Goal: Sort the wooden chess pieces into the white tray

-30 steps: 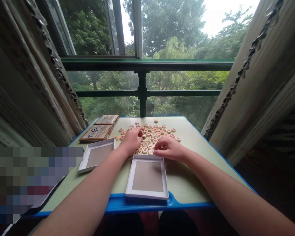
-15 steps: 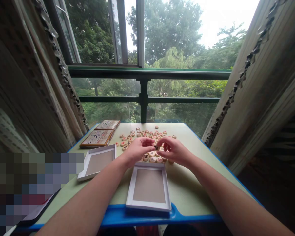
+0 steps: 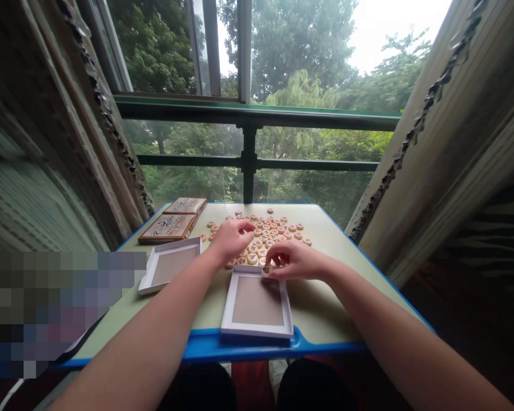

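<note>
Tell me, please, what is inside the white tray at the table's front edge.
The tray's brownish-grey bottom shows. The right hand, pinching a black-marked xiangqi piece, covers the far right corner, so anything beneath is hidden.

The left hand (image 3: 232, 237) and right hand (image 3: 297, 260) are bare, and so are the slender, smooth left arm (image 3: 158, 325) and right arm (image 3: 394, 331), both tapering to narrow wrists. Below, plain black cloth (image 3: 321, 388) covers the rounded knees (image 3: 209, 388), too shadowed to show seams or weave.
</note>
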A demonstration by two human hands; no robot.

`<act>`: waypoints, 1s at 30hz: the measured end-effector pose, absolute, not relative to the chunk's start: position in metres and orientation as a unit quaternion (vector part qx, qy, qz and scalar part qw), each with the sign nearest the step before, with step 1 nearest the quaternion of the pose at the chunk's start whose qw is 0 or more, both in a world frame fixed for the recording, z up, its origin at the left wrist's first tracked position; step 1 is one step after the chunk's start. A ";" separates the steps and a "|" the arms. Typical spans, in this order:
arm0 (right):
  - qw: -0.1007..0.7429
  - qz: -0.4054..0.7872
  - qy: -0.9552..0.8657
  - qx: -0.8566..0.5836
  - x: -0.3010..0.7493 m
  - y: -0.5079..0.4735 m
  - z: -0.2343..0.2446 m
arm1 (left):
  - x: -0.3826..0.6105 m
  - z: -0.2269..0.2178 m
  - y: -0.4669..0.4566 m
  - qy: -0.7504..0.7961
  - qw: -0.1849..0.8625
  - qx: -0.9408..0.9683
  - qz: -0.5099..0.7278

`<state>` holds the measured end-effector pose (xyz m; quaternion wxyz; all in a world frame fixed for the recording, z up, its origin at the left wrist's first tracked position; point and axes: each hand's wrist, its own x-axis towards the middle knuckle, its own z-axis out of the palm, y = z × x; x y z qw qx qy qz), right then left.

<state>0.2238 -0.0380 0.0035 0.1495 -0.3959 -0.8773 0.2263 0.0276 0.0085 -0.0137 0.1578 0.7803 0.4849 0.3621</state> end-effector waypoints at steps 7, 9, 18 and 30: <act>0.132 0.172 -0.895 -0.390 0.217 -0.043 -0.001 | 0.030 -0.015 0.002 0.458 0.110 0.825 0.313; 0.127 0.181 -0.899 -0.379 0.217 -0.045 0.000 | 0.031 -0.015 0.001 0.453 0.128 0.832 0.293; 0.102 0.209 -0.907 -0.352 0.215 -0.045 -0.002 | 0.029 -0.011 0.001 0.398 0.265 0.853 0.207; 0.093 0.197 -0.889 -0.403 0.220 -0.048 0.003 | 0.026 -0.004 -0.009 0.419 0.278 0.858 0.107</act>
